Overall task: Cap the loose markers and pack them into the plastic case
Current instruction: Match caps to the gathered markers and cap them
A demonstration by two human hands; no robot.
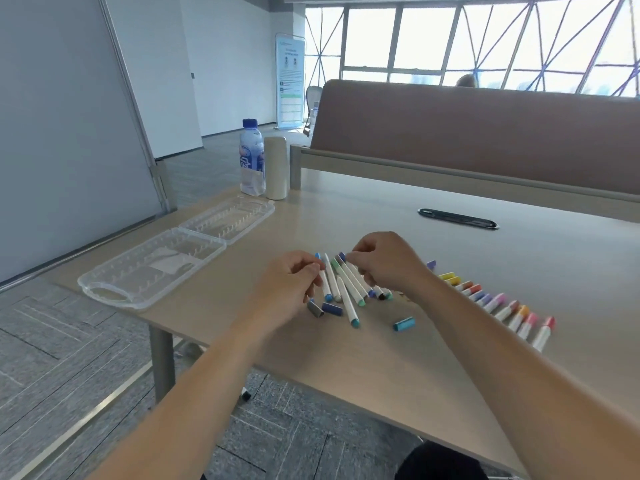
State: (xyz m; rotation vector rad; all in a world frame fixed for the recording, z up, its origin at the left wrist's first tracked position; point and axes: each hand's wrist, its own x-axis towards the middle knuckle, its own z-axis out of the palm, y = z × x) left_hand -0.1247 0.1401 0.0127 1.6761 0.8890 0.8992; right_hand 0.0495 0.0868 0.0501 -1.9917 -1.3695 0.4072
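Two hands (289, 289) (384, 261) pinch markers (346, 301) beside three loose caps (404, 323) and one open case (114, 300).

Right hand (384, 263) hides the middle of the marker pile (347, 301). What it and the left hand (291, 289) pinch: indeterminate. Banner (290, 77) print illegible. Table (381, 368) cut by right edge.

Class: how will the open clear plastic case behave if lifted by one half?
The open clear plastic case probably feels light: thin see-through walls, apparently empty. Its halves lie flat, hinged together, so the free half would likely swing.
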